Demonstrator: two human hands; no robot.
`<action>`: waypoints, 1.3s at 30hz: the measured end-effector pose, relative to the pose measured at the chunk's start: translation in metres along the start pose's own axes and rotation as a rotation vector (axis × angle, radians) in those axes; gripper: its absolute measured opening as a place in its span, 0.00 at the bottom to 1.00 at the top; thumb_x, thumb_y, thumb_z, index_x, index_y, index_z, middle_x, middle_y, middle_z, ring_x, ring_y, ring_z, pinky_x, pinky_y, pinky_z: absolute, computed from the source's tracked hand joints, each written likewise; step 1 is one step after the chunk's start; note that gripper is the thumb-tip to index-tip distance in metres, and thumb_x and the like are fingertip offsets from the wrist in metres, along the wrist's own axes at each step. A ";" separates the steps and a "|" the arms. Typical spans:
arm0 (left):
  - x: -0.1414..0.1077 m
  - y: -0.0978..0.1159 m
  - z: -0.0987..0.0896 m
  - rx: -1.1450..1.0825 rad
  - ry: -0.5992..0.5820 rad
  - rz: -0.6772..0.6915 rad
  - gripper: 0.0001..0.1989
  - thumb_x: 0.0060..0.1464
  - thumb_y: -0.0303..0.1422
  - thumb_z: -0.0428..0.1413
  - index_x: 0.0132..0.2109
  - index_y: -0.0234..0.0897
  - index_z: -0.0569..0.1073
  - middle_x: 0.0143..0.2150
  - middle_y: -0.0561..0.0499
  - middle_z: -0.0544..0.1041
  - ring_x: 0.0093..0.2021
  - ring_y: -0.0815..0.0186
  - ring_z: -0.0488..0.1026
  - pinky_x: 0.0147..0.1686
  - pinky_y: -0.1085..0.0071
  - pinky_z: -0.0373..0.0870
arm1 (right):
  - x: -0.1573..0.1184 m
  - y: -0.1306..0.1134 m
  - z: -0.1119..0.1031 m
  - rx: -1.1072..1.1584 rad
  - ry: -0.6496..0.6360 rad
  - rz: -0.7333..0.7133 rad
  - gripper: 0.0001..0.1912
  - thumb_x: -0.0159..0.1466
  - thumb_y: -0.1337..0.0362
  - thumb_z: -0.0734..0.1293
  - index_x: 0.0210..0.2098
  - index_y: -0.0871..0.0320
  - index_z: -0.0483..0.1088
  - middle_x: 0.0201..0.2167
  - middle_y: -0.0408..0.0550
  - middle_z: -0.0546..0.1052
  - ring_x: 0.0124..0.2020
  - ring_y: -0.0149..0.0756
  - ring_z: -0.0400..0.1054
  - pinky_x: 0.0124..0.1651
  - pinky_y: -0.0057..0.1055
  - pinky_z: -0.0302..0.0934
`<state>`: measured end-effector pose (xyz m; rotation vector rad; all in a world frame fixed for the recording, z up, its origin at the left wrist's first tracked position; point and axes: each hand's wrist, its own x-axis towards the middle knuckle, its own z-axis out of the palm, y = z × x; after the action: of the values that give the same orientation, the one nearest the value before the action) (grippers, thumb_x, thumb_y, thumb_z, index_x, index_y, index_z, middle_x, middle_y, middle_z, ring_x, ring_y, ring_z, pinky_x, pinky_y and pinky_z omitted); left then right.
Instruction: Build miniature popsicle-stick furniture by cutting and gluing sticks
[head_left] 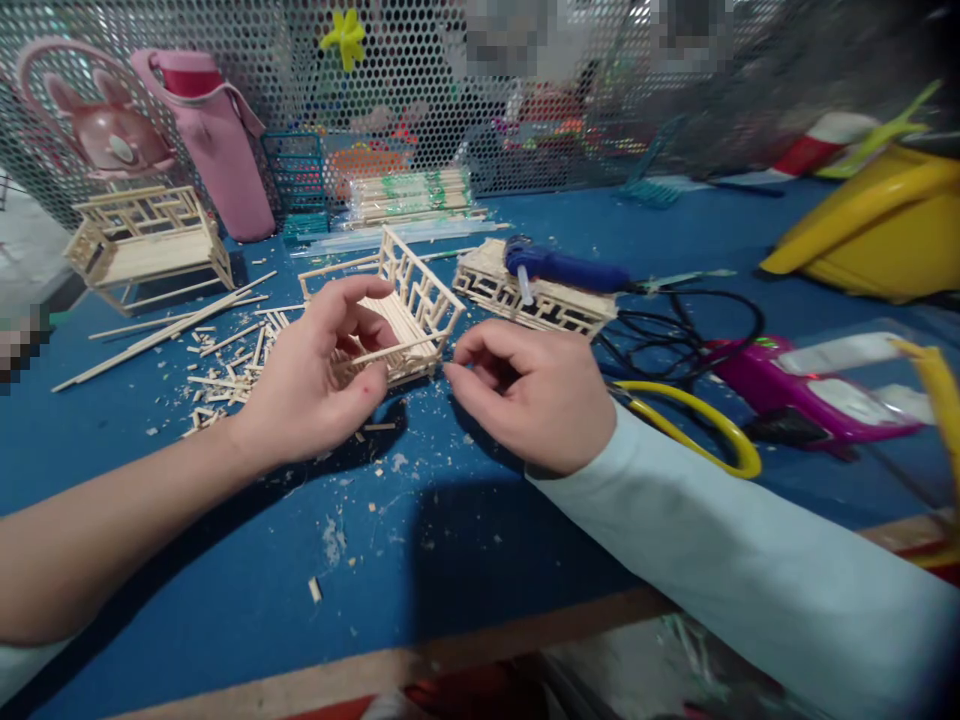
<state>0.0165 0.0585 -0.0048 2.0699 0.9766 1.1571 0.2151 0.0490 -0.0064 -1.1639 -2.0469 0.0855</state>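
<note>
A miniature bench made of thin wooden sticks [420, 290] stands in the middle of the blue table, its lattice side up at the right. My left hand [322, 370] is curled round its near left part, thumb in front and fingers reaching over the seat. Close to the bench's right front corner, my right hand [540, 390] has thumb and forefinger pinched together; whatever may lie between them is hidden. Behind it, a blue glue gun [570, 268] rests on another stick-built piece [532, 300]. Loose cut sticks [217, 390] lie scattered left of my left hand.
A second miniature bench [150, 245], a pink bottle [217, 150] and bundled sticks [412, 195] stand towards the perforated metal screen [270, 60]. To the right are a black cable [675, 330], a yellow looped handle [739, 455], a magenta tool [795, 390] and a yellow plastic container [877, 230].
</note>
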 end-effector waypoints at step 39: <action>-0.002 0.003 0.016 0.246 0.153 -0.130 0.34 0.46 0.26 0.58 0.60 0.37 0.57 0.33 0.51 0.75 0.32 0.65 0.76 0.31 0.69 0.73 | 0.004 0.002 0.005 0.116 0.072 0.163 0.10 0.54 0.70 0.64 0.37 0.60 0.66 0.16 0.33 0.61 0.17 0.25 0.55 0.28 0.26 0.53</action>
<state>0.0311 0.0534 -0.0112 2.0903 1.3670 1.1905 0.2125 0.0544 -0.0086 -1.2410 -1.8572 0.2358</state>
